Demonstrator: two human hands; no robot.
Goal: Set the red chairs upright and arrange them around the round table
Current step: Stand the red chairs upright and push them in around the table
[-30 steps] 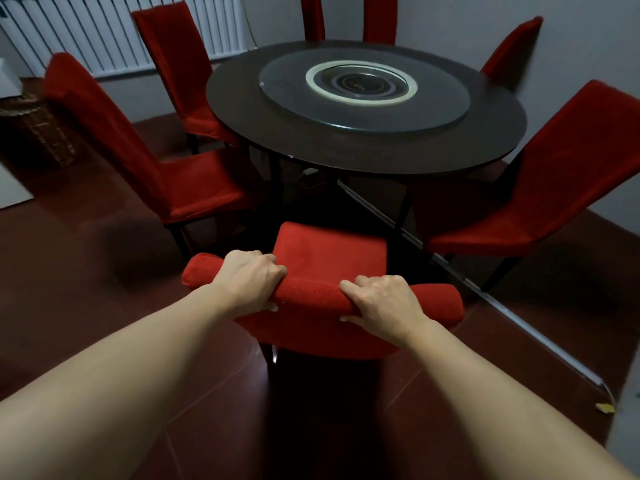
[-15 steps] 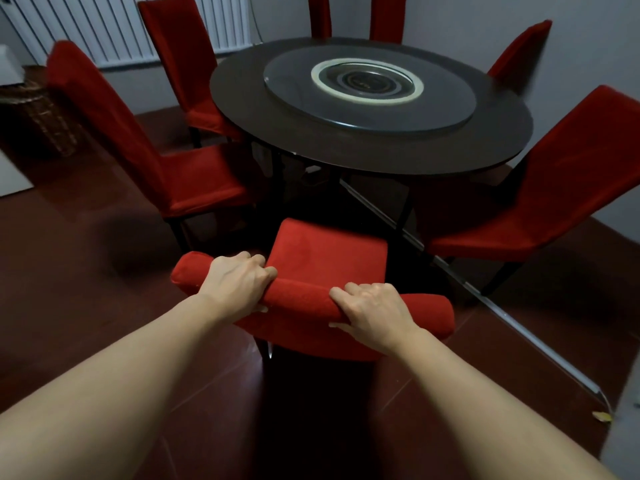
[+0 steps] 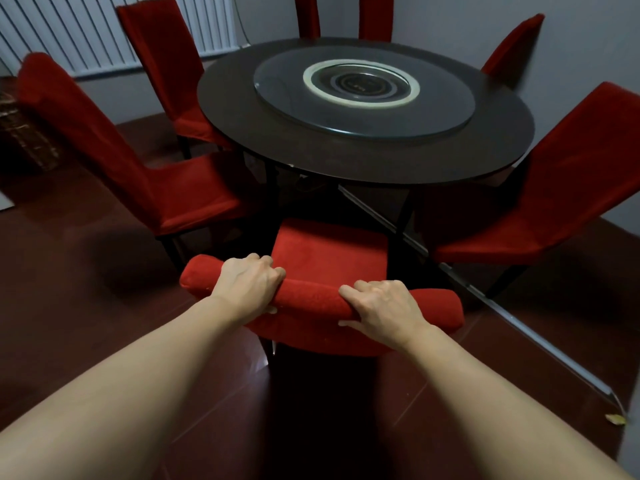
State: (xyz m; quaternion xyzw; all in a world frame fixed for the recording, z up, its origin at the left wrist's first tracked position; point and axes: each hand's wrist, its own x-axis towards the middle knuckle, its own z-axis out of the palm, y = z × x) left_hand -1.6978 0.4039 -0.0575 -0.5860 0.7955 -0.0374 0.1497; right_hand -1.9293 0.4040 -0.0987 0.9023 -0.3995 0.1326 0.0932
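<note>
- Near chair (image 3: 329, 251): upright, red fabric cover, facing the round table (image 3: 363, 157). Front of its seat reaches under the table's near edge; its backrest top is the closest part to the camera.
- Left hand (image 3: 247, 285): on the left portion of the backrest top. Fingers curled over the far side of the padded rail, thumb tucked beneath on the near side, so the hand is clamped on the chair.
- Right hand (image 3: 382, 311): on the right portion of the same rail. Fingers bent over the top, thumb showing under the near edge; also gripping the chair.
- Both forearms extend from the bottom corners of the view, bare.
- Table: dark round top with a glass turntable (image 3: 363, 91) in the centre, which carries a pale ring.
- Left chair (image 3: 145, 174): upright, just beside the near chair, seat pointing toward the table.
- Back-left chair (image 3: 166, 64): upright at the table's far left, in front of a white radiator (image 3: 69, 32).
- Right chair (image 3: 554, 188): upright, seat angled in toward the table.
- Three more red chair backs show behind the table's far edge; one is at upper right (image 3: 512, 46).
- Floor (image 3: 69, 306): dark reddish tiles; a metal strip (image 3: 519, 323) runs across it on the right.
- Wicker basket (image 3: 24, 136) at the left edge, partly shadowed.
</note>
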